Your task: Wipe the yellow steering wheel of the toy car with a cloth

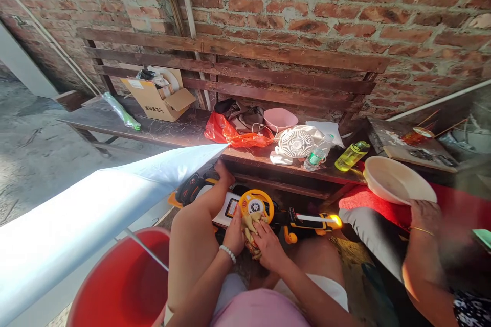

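A crumpled yellowish cloth (251, 225) with a patterned lower part is bunched between my two hands. My left hand (235, 235), with a beaded bracelet at the wrist, closes on its left side. From the right, my right hand (269, 245) presses its fingers onto the same cloth. Right beyond, and partly covered by the cloth, is the yellow steering wheel (270, 199) of a toy ride-on car (222, 209) between my legs. Whether the cloth touches the wheel, I cannot tell. A black and yellow part (312, 218) of the toy extends to the right.
A wooden bench (169, 135) holds a cardboard box (153, 99), a red plastic bag (220, 130), a white fan (297, 143) and bottles (352, 156). At right, another person's hand (425, 214) holds a cream basin (399, 181). A red tub (123, 276) and blue-white umbrella (95, 214) are at left.
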{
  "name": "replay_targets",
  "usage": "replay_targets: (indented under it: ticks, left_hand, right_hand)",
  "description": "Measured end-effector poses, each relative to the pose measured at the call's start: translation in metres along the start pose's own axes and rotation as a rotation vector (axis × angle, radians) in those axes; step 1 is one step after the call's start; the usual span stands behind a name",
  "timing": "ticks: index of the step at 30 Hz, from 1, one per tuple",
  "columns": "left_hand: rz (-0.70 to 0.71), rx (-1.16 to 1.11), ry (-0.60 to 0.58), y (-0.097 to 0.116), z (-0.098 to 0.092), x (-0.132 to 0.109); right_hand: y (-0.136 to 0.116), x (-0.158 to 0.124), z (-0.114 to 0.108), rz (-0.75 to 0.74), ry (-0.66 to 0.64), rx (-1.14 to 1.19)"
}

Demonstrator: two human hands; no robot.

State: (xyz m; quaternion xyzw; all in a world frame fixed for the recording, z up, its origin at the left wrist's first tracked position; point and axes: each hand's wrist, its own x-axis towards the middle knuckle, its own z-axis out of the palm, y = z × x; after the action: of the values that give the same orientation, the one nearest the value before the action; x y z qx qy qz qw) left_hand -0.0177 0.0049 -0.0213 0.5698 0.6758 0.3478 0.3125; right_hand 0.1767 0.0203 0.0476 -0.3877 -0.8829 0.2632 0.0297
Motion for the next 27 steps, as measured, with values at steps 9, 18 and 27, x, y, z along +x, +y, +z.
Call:
replay_targets:
  ticks: [9,18,27]
  left_hand:
    - [0.009,0.115,-0.110,-0.003,0.006,-0.002]
    - [0.044,0.153,-0.112,-0.004,0.005,-0.004]
    - [0.049,0.078,-0.095,-0.008,0.010,-0.001]
  right_hand:
    - [0.017,0.071,-0.059,0.112,0.222,0.006]
    - [0.032,0.095,-0.045,0.325,0.157,-0.136]
    - [0.035,0.042,-0.008,0.443,0.175,-0.139]
